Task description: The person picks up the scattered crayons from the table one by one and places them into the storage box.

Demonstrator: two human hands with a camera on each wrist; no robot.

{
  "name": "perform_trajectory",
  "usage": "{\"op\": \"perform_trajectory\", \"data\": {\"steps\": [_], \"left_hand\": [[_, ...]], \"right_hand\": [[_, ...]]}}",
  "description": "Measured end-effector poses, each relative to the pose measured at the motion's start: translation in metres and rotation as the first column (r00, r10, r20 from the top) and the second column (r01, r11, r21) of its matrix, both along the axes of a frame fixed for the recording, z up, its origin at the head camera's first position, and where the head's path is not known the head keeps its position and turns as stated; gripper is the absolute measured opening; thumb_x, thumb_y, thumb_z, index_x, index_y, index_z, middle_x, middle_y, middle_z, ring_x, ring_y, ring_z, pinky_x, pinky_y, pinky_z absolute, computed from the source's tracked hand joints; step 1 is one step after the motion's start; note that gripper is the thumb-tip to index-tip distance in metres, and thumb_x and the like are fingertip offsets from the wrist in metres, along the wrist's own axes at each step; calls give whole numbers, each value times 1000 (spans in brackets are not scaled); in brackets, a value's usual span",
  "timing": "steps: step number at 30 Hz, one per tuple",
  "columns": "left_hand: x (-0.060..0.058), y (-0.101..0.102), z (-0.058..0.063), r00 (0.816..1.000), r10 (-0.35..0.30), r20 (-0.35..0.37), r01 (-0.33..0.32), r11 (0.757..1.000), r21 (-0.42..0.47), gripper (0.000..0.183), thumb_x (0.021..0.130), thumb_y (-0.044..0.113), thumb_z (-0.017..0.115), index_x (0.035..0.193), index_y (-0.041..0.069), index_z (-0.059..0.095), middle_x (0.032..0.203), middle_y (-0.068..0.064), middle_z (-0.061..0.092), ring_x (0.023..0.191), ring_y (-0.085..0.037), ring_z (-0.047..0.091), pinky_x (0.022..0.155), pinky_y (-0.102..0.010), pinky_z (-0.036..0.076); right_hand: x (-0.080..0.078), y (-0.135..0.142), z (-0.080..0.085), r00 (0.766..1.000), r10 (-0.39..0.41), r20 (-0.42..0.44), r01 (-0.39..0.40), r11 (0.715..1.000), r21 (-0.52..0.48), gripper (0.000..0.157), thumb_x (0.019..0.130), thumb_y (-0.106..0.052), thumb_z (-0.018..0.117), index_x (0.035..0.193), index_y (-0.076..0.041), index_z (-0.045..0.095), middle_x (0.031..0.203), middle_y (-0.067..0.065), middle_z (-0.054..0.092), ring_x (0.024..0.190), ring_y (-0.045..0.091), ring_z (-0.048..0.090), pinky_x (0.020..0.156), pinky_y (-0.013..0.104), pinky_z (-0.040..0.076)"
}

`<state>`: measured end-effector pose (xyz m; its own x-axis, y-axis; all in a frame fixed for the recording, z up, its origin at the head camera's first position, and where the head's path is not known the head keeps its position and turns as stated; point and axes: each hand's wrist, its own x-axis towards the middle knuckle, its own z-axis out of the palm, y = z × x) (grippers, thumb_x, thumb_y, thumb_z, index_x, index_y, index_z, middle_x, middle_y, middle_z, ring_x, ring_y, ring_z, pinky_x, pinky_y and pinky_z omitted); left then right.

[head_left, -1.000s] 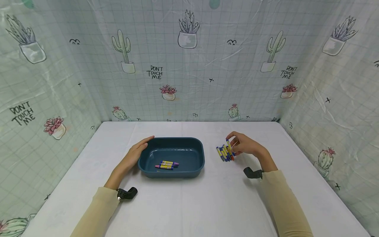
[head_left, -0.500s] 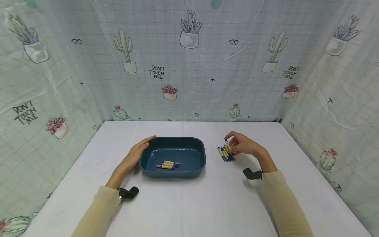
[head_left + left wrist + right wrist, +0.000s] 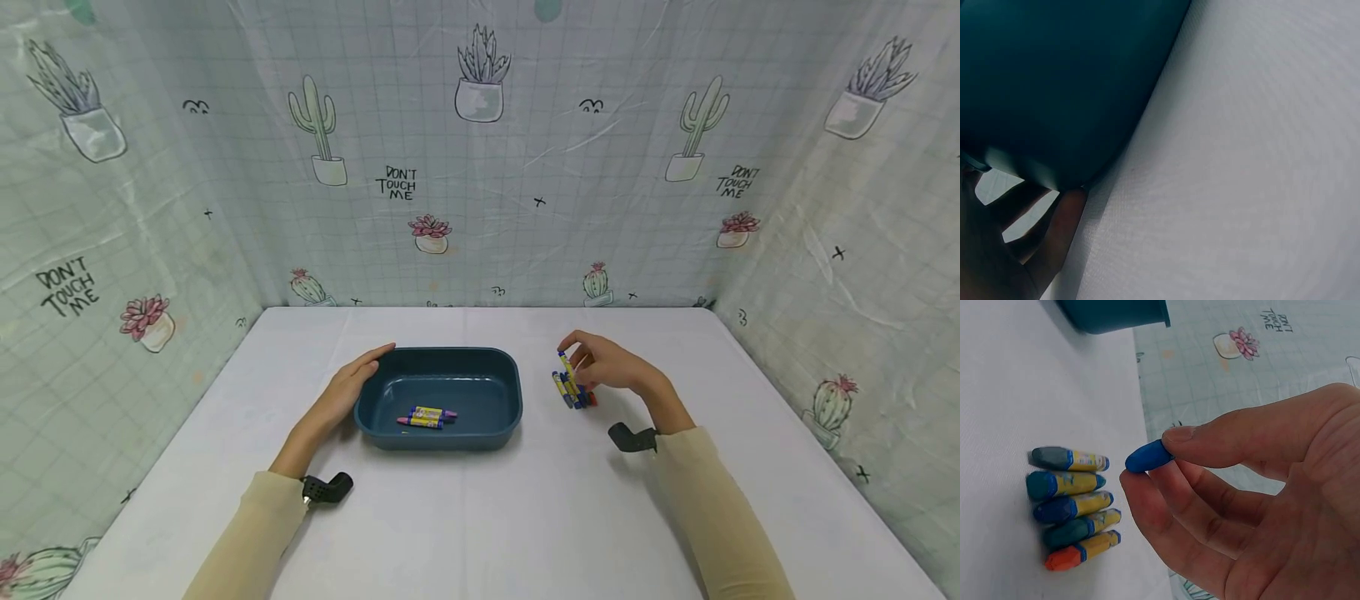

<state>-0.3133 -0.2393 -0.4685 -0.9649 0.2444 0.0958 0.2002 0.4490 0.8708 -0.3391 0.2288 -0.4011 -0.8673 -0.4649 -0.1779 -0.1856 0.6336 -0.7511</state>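
Note:
In the head view a dark teal rectangular tub (image 3: pixel 438 442) stands on the white table, and my left hand (image 3: pixel 340 397) holds its left end, thumb at the rim and fingers along the outer wall. Two crayons, one purple (image 3: pixel 429 412) and one pink (image 3: pixel 422 422), lie together inside it. To its right, my right hand (image 3: pixel 611 363) pinches a crayon (image 3: pixel 1147 455) between thumb and fingers, its blue end facing the right wrist camera. Below that hand, several yellow-wrapped crayons (image 3: pixel 1067 485) lie side by side on the table, an orange one (image 3: pixel 1065 557) at the end of the row.
The white table (image 3: pixel 465 525) runs back to a hanging sheet (image 3: pixel 525 250) printed with cacti, which also rises on both sides. Each wrist carries a black camera (image 3: pixel 327 488). A tiny yellow mark shows on the tub floor near the pink crayon.
My right hand has moved slightly left with the pinched crayon, lifting it off the row. The left hand stays on the tub. The head view has shifted a little.

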Motion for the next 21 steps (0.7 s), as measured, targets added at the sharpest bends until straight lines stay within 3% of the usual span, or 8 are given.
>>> {"op": "perform_trajectory", "data": {"steps": [5,12,21], "left_hand": [[0,0,0,1000,6,7,-6,1000,-7,48,115,25,28,162,18,37,171,-9,30,161,-39,18,128,-67,11],[2,4,4,1000,-1,16,1,1000,6,48,115,23,29,162,18,37,171,-10,30,161,-38,17,129,-66,12],[21,11,33,999,-16,39,14,999,41,48,113,18,33,160,10,39,169,-14,32,160,-40,19,129,-65,12]], "right_hand": [[-2,-8,6,1000,23,3,-23,1000,-17,54,90,1,61,142,-2,48,126,28,61,102,29,65,80,39,61],[-7,-24,15,997,76,-16,-77,997,-23,49,91,3,59,139,-3,50,126,34,60,87,27,65,77,43,60],[-15,-50,32,993,116,-36,-117,993,-12,48,92,2,60,138,-9,52,117,20,66,89,27,70,85,53,62]]}}
